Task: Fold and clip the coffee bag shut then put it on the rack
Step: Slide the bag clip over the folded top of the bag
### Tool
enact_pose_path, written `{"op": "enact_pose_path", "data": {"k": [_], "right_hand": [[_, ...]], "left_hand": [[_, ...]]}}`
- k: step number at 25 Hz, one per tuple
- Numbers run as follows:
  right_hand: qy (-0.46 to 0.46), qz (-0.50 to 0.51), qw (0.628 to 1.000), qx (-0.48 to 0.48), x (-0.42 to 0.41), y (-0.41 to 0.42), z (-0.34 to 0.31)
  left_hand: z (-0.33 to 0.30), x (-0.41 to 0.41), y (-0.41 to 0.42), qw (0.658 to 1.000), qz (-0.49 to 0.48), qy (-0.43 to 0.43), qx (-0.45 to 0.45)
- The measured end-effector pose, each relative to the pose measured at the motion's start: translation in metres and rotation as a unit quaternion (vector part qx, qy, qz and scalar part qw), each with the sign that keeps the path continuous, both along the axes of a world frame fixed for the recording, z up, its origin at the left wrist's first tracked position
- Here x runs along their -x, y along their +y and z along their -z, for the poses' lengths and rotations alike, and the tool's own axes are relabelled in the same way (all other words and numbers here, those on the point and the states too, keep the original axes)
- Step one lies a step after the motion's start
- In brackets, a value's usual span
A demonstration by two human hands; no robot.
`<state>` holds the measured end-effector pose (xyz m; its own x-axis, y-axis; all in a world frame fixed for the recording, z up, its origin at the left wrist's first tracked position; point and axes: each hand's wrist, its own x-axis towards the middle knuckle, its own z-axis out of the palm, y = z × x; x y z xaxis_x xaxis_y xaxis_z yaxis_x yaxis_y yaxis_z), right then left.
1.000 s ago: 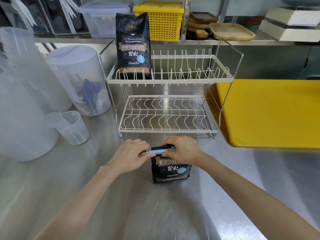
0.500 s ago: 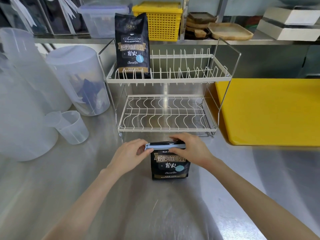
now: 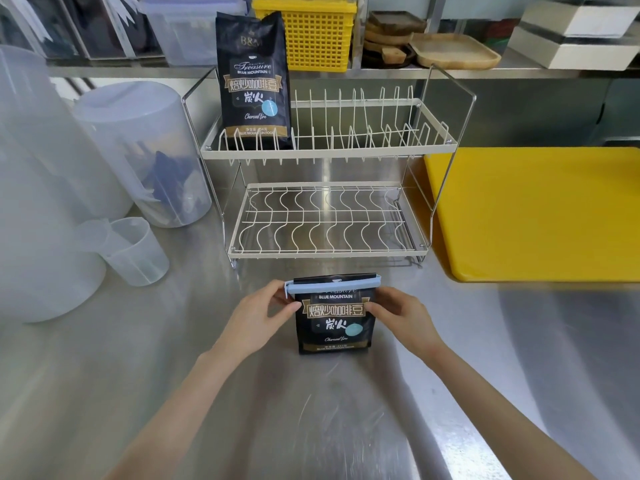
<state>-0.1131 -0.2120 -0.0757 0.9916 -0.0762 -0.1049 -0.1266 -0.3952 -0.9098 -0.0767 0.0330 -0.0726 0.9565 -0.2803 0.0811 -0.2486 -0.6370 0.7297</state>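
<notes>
A black coffee bag (image 3: 334, 327) stands upright on the steel counter, its top folded down. A light blue clip (image 3: 332, 287) runs across the fold. My left hand (image 3: 261, 315) grips the bag's left side just under the clip's end. My right hand (image 3: 403, 315) holds the bag's right side below the clip. Behind the bag stands a white two-tier wire rack (image 3: 325, 152). Its lower tier holds nothing. A second, unfolded black coffee bag (image 3: 254, 84) stands at the left end of the upper tier.
Translucent plastic jugs (image 3: 145, 150) and a small measuring cup (image 3: 133, 251) crowd the counter at left. A yellow cutting board (image 3: 540, 213) lies right of the rack. A back shelf holds a yellow basket (image 3: 313, 32), wooden trays (image 3: 453, 50) and boxes.
My hands slid from on top of the clip down to the bag's sides. The clip now shows fully across the folded top, and the bag's front label is uncovered.
</notes>
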Motion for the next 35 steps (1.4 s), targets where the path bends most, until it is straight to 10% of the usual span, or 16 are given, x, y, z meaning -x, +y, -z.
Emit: {"op": "enact_pose_path", "data": {"k": [10, 35], "right_hand": [[-0.063, 0.096, 0.993, 0.029, -0.001, 0.018, 0.011], [-0.07, 0.103, 0.989, -0.082, -0.003, 0.011, 0.001]], "left_hand": [[0.011, 0.01, -0.023, 0.978, -0.116, 0.041, 0.171], [0.004, 0.018, -0.037, 0.969, -0.142, 0.039, 0.198]]}}
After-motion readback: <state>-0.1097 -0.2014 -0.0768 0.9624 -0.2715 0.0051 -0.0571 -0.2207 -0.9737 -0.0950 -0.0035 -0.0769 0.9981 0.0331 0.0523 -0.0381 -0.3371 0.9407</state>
